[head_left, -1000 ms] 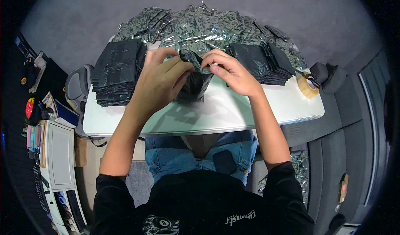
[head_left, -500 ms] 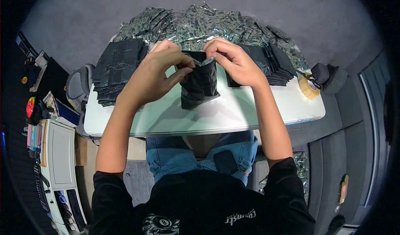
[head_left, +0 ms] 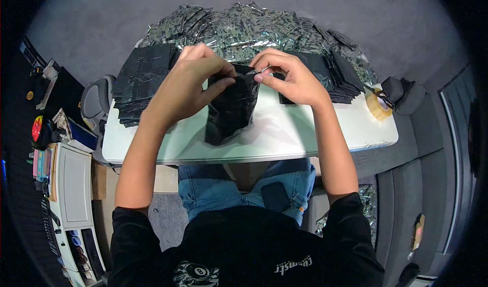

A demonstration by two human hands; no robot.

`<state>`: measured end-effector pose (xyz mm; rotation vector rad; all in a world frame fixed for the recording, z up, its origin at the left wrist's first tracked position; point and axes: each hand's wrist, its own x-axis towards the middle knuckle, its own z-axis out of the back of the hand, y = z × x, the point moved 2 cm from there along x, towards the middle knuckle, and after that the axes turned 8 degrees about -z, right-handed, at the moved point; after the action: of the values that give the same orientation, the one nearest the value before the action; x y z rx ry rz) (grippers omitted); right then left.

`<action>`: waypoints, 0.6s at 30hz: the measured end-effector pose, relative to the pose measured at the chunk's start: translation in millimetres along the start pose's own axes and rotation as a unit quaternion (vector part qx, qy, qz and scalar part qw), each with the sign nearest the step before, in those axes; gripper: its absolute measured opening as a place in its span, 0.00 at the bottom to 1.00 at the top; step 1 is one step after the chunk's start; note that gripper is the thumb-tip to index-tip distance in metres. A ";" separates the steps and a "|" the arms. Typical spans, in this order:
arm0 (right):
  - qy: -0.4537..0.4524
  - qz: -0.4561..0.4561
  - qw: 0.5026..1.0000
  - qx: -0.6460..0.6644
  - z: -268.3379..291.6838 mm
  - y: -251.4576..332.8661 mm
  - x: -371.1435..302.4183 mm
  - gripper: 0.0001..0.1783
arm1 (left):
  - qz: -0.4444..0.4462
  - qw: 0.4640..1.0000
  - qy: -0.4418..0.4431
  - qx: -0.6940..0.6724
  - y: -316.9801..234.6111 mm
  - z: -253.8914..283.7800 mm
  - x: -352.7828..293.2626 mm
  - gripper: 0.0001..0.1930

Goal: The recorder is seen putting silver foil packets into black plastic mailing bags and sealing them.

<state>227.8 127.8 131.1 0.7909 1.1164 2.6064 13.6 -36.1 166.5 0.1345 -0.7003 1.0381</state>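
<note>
A glossy black plastic bag (head_left: pixel 231 109) hangs tilted above the front middle of the white table (head_left: pixel 284 134). My left hand (head_left: pixel 195 83) pinches its upper left edge between thumb and fingers. At the upper right corner, my right hand (head_left: pixel 287 76) is closed on the bag's rim, with a clear, shiny bit of film showing at the fingertips. What the bag contains, if anything, cannot be made out. Left of my hands stands a stack of flat black packages (head_left: pixel 145 78). More black packages (head_left: pixel 335 78) lie fanned out to the right.
Along the far edge runs a wide heap of camouflage-patterned packets in clear film (head_left: pixel 254 30). A yellowish tape roll (head_left: pixel 378 106) and dark-handled scissors (head_left: pixel 384 96) sit at the right end. A grey sofa (head_left: pixel 406 185) is on the right, a white cabinet (head_left: pixel 76 185) on the left.
The bag's lower end has swung toward me and to the left, so it hangs more tilted. Both hands keep hold of its top edge and have barely moved.
</note>
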 end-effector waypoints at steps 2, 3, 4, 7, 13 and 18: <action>0.003 -0.011 1.000 0.013 1.4 1.1 0.5 0.11 | -0.003 1.000 -0.001 -0.005 2.0 4.2 -0.7 0.12; -0.002 -0.023 1.000 0.018 2.2 2.2 0.1 0.11 | -0.011 0.999 0.029 0.019 5.9 5.6 -1.3 0.13; -0.006 -0.034 0.999 0.023 2.6 3.3 -0.3 0.10 | -0.017 0.997 0.060 0.043 9.5 7.1 -1.7 0.13; 0.006 -0.024 1.000 -0.005 6.5 -1.0 -1.2 0.08 | -0.006 0.995 0.081 0.051 20.5 1.7 -3.9 0.13; -0.046 0.022 0.998 -0.031 22.1 12.6 -2.7 0.08 | 0.006 0.998 0.018 -0.061 26.5 4.2 -2.7 0.14; -0.046 0.061 0.993 -0.086 30.9 13.9 1.1 0.07 | -0.015 0.996 0.025 -0.078 28.4 9.2 4.0 0.12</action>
<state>244.1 137.5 159.2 0.9566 0.8300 2.6897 -12.8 -22.3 169.9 -0.0169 -0.7291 0.9511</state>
